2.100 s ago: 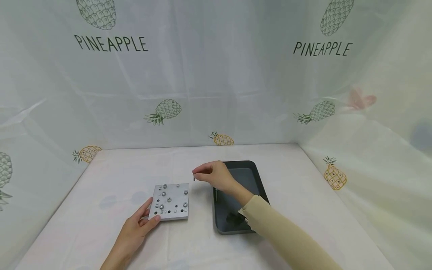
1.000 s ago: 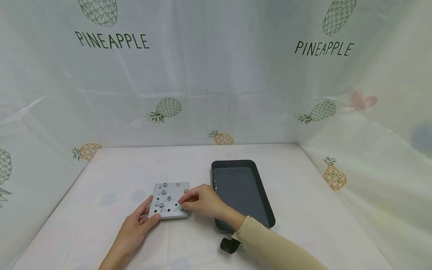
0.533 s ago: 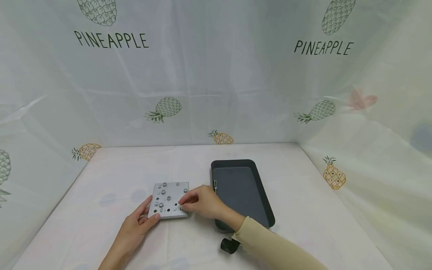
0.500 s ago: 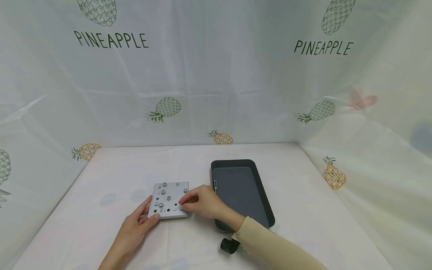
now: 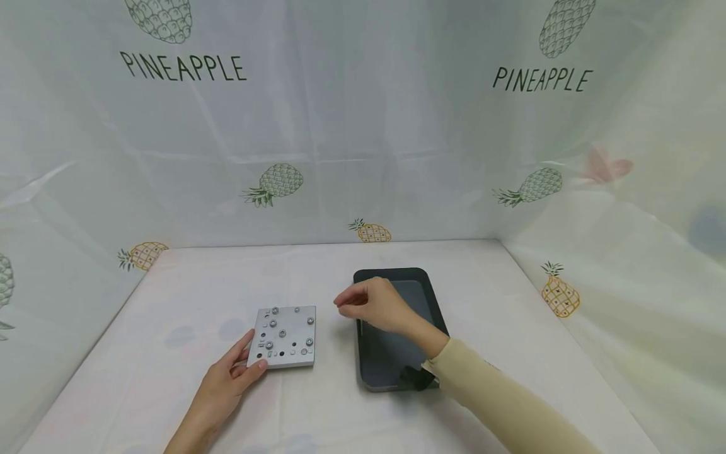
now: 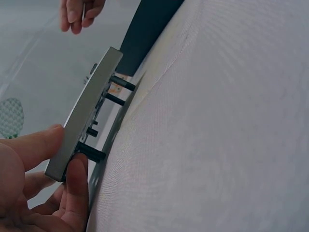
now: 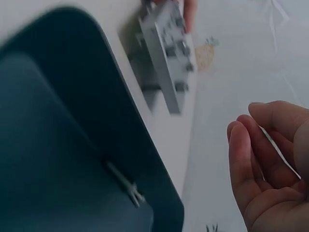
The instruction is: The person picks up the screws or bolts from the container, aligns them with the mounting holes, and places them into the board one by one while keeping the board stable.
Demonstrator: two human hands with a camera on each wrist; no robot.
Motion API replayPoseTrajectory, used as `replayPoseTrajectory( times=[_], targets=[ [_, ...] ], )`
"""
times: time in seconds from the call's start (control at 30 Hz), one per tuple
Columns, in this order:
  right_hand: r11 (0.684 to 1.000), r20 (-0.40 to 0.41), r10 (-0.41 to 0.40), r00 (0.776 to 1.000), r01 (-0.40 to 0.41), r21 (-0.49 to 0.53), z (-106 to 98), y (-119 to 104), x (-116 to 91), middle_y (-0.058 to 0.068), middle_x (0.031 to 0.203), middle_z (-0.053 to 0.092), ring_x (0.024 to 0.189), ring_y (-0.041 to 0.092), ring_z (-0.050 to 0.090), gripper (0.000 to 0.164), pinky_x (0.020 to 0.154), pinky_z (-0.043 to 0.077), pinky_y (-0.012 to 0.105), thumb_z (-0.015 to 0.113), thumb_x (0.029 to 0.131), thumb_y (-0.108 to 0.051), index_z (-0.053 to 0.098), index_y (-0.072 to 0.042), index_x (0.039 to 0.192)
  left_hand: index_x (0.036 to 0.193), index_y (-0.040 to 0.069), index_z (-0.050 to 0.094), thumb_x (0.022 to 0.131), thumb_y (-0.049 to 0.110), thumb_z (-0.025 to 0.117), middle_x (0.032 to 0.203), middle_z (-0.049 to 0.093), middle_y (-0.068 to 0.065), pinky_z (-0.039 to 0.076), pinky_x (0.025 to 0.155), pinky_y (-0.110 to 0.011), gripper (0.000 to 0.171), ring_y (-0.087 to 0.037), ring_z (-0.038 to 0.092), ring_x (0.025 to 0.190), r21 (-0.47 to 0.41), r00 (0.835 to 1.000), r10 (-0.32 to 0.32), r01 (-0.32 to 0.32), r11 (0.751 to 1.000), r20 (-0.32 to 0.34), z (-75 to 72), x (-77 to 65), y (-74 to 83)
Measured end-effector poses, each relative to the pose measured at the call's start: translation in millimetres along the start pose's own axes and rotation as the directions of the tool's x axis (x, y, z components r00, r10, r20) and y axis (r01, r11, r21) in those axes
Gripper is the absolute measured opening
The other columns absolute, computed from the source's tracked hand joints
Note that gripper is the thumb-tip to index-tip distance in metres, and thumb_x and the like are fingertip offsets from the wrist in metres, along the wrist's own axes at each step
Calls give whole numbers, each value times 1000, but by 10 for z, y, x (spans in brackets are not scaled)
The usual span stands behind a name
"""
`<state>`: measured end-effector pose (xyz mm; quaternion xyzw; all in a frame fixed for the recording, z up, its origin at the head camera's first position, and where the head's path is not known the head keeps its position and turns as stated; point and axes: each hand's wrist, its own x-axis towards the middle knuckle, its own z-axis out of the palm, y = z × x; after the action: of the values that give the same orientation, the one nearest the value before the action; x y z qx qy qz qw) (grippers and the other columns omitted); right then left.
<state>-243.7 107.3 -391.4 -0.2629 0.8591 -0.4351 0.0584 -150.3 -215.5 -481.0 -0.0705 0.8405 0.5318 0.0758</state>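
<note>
My left hand (image 5: 224, 386) grips the left edge of a square metal plate (image 5: 292, 336), thumb on top and fingers beneath. Several socket-head screws (image 5: 282, 333) sit in the plate among dark bare holes, and one flatter screw (image 5: 304, 352) is near its front right corner. In the left wrist view, screw shanks (image 6: 91, 152) poke out below the raised plate. My right hand (image 5: 379, 307) hovers over the left rim of a dark tray, its fingers loosely bent with nothing between them. The right wrist view shows a slim metal screw (image 7: 124, 182) lying along the tray's inner wall.
The dark rectangular tray (image 5: 391, 347) stands right of the plate on a white cloth (image 5: 187, 296). A pineapple-print curtain (image 5: 363, 139) rises behind and at both sides. A black wrist camera (image 5: 416, 377) hangs under the right sleeve (image 5: 488, 391).
My right hand carried a small screw from the tray side to the plate's front right hole, let go there, then moved back up and right over the tray. The left hand kept its grip.
</note>
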Motion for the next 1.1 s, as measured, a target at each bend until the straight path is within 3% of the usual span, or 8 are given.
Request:
replayPoseTrajectory(
  times=[0.13, 0.27, 0.5, 0.73, 1.1],
  targets=[
    [999, -23, 34, 999, -34, -18, -247, 98, 21, -6, 106, 79, 91, 8, 72, 15, 78, 58, 28, 80, 97, -17, 83, -17, 112, 170, 21, 30, 97, 46, 78, 151, 53, -14, 45, 84, -18, 91, -11, 58, 98, -7, 1000, -2, 2, 1000, 2, 2, -3, 2],
    [995, -20, 92, 996, -93, -38, -340, 214, 39, -5, 105, 79, 93, 9, 71, 20, 82, 57, 31, 79, 98, -20, 82, -12, 117, 170, 20, 30, 97, 43, 78, 152, 53, -15, 47, 85, -17, 91, -9, 59, 100, -40, 1000, -6, 6, 999, 5, 2, -16, 2],
    [981, -11, 159, 987, -159, -115, -283, 455, 55, -3, 104, 80, 93, 10, 72, 21, 81, 58, 33, 81, 96, -20, 82, -10, 115, 170, 19, 29, 98, 42, 78, 154, 53, -15, 47, 87, -15, 90, -7, 62, 103, -49, 1000, -7, 8, 999, 3, 8, -16, 7],
    [971, 41, 182, 982, -173, -166, -190, 655, 58, 0, 94, 79, 75, 8, 68, 21, 69, 56, 27, 80, 95, -16, 81, -5, 113, 170, 20, 30, 97, 42, 79, 153, 54, -14, 45, 88, -16, 91, -8, 62, 103, -32, 1000, -8, 8, 999, -4, 18, -6, 7],
    [966, 65, 189, 980, -174, -192, -99, 663, 109, -3, 86, 78, 70, 6, 67, 14, 67, 54, 25, 82, 92, -14, 83, -6, 103, 170, 21, 30, 96, 43, 79, 151, 55, -12, 45, 87, -16, 91, -8, 60, 100, -40, 1000, 6, -6, 999, -2, 9, -19, 12]
  ],
)
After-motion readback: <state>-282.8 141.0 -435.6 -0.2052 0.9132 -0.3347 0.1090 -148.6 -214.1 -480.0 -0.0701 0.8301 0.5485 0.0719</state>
